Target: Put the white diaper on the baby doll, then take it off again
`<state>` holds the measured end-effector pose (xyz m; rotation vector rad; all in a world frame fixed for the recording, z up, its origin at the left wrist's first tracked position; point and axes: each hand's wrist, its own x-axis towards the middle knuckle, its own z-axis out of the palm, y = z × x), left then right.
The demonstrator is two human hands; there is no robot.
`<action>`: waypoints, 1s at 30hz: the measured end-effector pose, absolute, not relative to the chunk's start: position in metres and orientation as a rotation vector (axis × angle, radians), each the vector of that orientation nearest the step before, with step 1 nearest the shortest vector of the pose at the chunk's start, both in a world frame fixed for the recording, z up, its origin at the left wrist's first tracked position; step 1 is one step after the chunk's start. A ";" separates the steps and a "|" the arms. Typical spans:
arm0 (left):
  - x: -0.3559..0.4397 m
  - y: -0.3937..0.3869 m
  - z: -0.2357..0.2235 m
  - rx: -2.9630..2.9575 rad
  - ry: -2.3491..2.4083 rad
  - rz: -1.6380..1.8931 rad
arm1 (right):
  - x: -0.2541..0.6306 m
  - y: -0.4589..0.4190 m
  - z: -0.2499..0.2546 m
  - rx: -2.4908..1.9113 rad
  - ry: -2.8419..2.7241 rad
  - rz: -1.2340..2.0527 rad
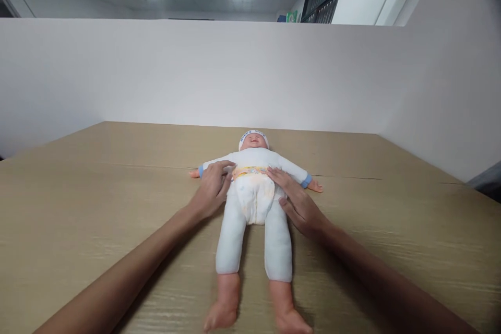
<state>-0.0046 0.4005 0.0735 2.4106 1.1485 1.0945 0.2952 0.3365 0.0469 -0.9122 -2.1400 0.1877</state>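
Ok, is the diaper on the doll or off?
On: the diaper covers the doll from waist to crotch, between left hand and right hand. Whether it's fastened, I cannot tell.

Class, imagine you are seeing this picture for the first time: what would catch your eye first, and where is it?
Probably the doll, lying face up mid-table with its arms spread and its bare feet toward the viewer. Next, the diaper around its hips, with a colorful waistband, and the left hand and right hand at either side of it. Behind, a plain pale partition rises beyond the table.
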 end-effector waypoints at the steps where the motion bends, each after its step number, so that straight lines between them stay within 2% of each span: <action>1: -0.014 0.401 0.068 2.465 1.206 1.081 | 0.292 0.335 0.051 -0.918 -2.116 0.155; 7: -0.040 0.399 0.060 2.586 1.581 0.778 | 0.246 0.332 0.096 -1.043 -1.972 -0.024; 11: -0.039 0.392 0.061 2.537 1.698 0.618 | 0.208 0.348 0.120 -1.265 -2.087 -0.004; 18: -0.044 0.400 0.065 2.075 1.734 0.628 | 0.180 0.367 0.137 -1.808 -2.186 0.045; 24: -0.049 0.413 0.083 1.893 1.602 0.743 | 0.176 0.368 0.136 -1.909 -2.186 0.032; 30: -0.015 0.412 0.108 1.756 1.374 0.944 | 0.177 0.372 0.134 -1.909 -2.147 0.064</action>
